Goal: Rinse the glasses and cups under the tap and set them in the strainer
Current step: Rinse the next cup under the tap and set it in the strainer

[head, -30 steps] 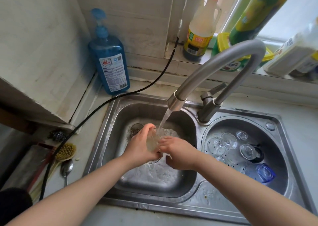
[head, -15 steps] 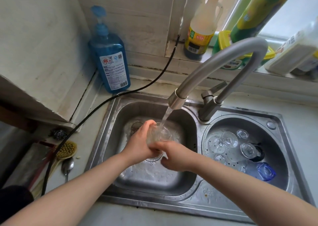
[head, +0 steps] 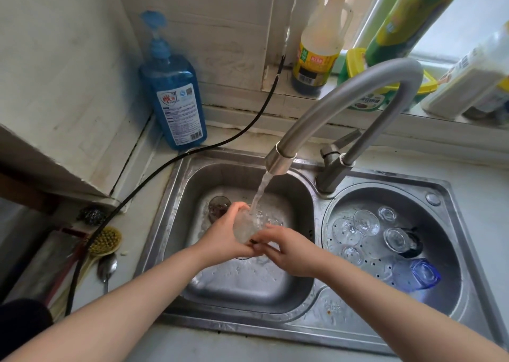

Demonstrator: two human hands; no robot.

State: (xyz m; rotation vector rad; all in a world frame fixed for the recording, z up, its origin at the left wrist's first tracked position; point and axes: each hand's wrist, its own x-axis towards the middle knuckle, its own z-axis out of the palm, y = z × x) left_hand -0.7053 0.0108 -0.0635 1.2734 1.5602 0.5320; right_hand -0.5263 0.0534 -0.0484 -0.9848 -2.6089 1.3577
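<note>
A clear glass (head: 249, 225) is held under the running tap (head: 281, 160) over the left sink basin (head: 190, 185). My left hand (head: 223, 235) grips the glass from the left, with water streaming into it. My right hand (head: 286, 248) holds its lower end with curled fingers. Another dark-looking glass (head: 219, 206) stands near the drain behind my left hand. The round strainer basin (head: 451, 284) on the right holds several upturned clear glasses (head: 366, 222) and a blue cup (head: 422, 273).
A blue soap pump bottle (head: 176, 97) stands at the back left, with a black cable (head: 192, 152) running past it. Bottles (head: 319, 42) line the window sill. A brush (head: 106, 241), a spoon (head: 107, 269) and a scourer (head: 91, 215) lie left of the sink.
Both hands have lifted the glass a little higher into the stream and turned it. The view has shifted slightly; the glasses in the strainer have not moved.
</note>
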